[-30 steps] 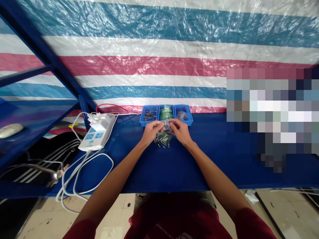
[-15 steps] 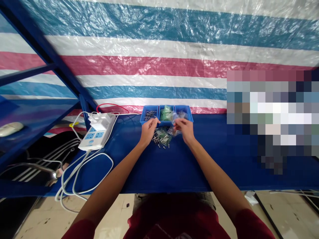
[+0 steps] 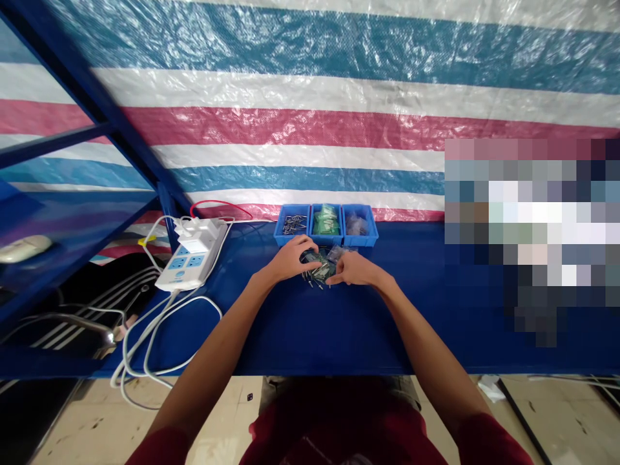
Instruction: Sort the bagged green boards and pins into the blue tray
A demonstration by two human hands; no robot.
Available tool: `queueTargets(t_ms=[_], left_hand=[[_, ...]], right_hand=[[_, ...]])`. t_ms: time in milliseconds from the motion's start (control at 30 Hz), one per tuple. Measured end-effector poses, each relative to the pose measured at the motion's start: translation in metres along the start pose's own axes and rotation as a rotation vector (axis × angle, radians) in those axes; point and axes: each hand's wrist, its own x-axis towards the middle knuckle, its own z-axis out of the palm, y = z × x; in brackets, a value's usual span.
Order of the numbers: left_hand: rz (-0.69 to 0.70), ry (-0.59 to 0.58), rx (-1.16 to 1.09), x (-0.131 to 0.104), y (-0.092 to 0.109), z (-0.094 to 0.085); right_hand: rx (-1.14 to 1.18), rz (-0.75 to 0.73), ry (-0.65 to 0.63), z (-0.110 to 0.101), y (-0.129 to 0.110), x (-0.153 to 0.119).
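Observation:
On the table lies a mixed pile of metal rivet-like pins [image 3: 317, 278], green packets and a small clear bag [image 3: 335, 253]. My left hand [image 3: 294, 257] curves around the pile's left side with thumb and fingers apart. At the right edge of the pile is my right hand [image 3: 356, 268], its thumb and fingers parted and nothing visible in them. Just behind the hands stand three blue bins in a row. Metal pins [image 3: 294, 225] fill the left one, green packets [image 3: 326, 221] the middle one, and clear small bags [image 3: 357, 225] the right one.
To the left, a white power strip [image 3: 186, 261] with plugged-in adapters sits on the blue table [image 3: 329, 336]. Its white cables [image 3: 145, 349] loop over the front edge. A blue metal frame [image 3: 97, 110] rises at the left, and a striped plastic sheet [image 3: 300, 123] hangs behind.
Both hands have moved from the bins' front edge down to the pile. My right hand has let go of the clear plastic it held, and my left hand's fingers have spread.

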Motion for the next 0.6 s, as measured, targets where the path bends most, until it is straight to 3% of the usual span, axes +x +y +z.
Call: queueTargets(t_ms=[133,300,600], left_hand=[[0.026,0.123,0.035,0.000,0.001,0.003],[0.037,0.190,-0.005,0.000,0.006,0.007],[0.053,0.158,0.026,-0.001,0.007,0.016]], right_hand=[[-0.182,0.080,0.058,0.018,-0.002,0.008],[-0.137,0.049,0.165,0.019,0.005,0.011],[-0.341,0.199,0.304,0.015,-0.001,0.009]])
